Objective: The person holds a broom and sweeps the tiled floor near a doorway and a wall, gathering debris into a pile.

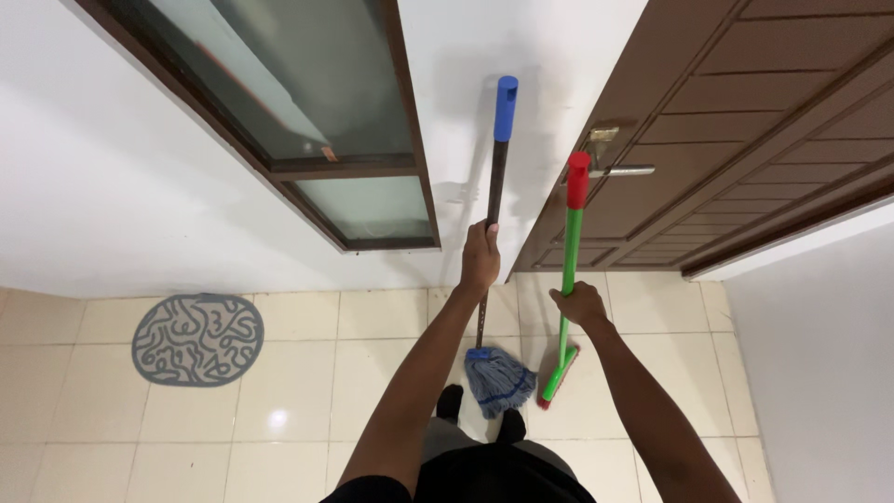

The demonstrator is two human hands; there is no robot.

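My left hand [480,258] is closed around the upright mop [495,279], head on the floor [307,373]; my right hand [579,304] grips the upright green broom [570,251], arms outstretched.

1. The left hand [480,256] is closed around the dark handle of a mop [494,224], about halfway up, and the mop stands nearly upright.
2. The mop has a blue cap on top and a blue string head that rests on the tiled floor [307,373].
3. The right hand [579,303] grips the green handle of a broom [570,251], which has a red tip on top and a green and red head on the floor.
4. The two heads lie just beside each other, near the person's feet.
5. Behind them are a white wall [121,186], a dark-framed window [307,102] and a brown door [736,130] with a metal handle.
6. A round grey mat [197,338] lies on the floor to the left, well apart.
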